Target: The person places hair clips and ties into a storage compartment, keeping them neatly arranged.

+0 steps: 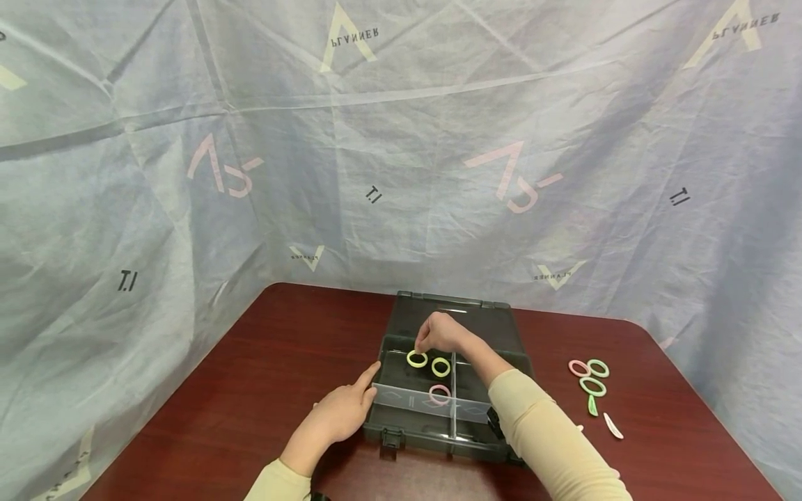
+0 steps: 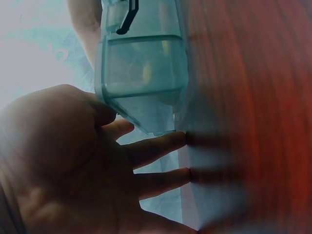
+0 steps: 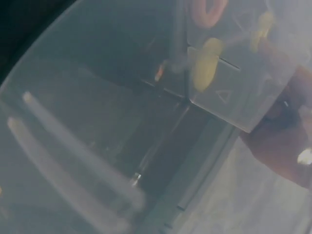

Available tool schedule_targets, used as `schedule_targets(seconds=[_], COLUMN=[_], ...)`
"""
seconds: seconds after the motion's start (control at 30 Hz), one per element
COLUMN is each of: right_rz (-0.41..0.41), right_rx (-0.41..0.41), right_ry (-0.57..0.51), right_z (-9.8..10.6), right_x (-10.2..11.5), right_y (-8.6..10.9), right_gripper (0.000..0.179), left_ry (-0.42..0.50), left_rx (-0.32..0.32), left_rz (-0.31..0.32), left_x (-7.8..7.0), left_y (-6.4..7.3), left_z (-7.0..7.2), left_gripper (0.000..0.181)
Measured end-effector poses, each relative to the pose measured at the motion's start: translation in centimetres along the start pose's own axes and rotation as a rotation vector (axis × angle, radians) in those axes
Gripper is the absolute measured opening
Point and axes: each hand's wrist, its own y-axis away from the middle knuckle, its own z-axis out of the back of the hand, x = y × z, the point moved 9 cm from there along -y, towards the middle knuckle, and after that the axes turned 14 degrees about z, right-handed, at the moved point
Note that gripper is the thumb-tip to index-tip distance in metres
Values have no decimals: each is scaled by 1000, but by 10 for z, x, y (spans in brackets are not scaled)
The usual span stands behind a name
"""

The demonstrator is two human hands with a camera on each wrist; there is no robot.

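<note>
A dark translucent organizer box (image 1: 413,424) lies on the table with its lid (image 1: 454,323) swung back. My right hand (image 1: 443,332) reaches over its back left compartment, thumb and fingers pinching a yellow hair tie (image 1: 416,359). Beside that one is a second yellow hair tie (image 1: 441,367). A pink hair tie (image 1: 440,395) is close to the clear cross divider (image 1: 407,398). At the box's left side, my left hand (image 1: 341,412) touches the wall with its fingers spread; the box's end wall (image 2: 144,63) shows next to it in the left wrist view. The right wrist view is blurred.
Right of the box on the red-brown table (image 1: 263,390) are a pink hair tie (image 1: 579,369), two green hair ties (image 1: 592,387), a green hair clip (image 1: 592,406) and a pale hair clip (image 1: 613,426). Printed cloth (image 1: 401,139) hangs behind the table.
</note>
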Motion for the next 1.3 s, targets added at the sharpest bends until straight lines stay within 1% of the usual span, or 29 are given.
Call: schedule_targets(seconds=[0.23, 0.73, 0.87, 0.97, 1.07, 1.13, 1.3], right_rz=[26, 47, 39, 28, 22, 14, 18], right_rx=[-23, -33, -36, -32, -29, -44, -134], right_ry=[-22, 22, 6, -25, -53, -77, -132], right_z=[-2, -6, -6, -5, 1, 8, 40], right_x=[4, 5, 2, -1, -2, -4, -11], right_y=[2, 2, 5, 8, 11, 14, 31], right_gripper=[9, 8, 8, 7, 4, 4, 6], left_ry=[-5, -8, -9, -11, -12, -11, -6], left_rx=[-24, -20, -18, -13, -5, -2, 2], left_rz=[-19, -20, -19, -19, -11, -9, -9], left_x=[-1, -1, -2, -3, -3, -2, 2], left_y=[1, 1, 1, 1, 2, 2, 2], left_z=[1, 2, 0, -1, -2, -2, 1], left_gripper=[51, 51, 51, 51, 51, 52, 52])
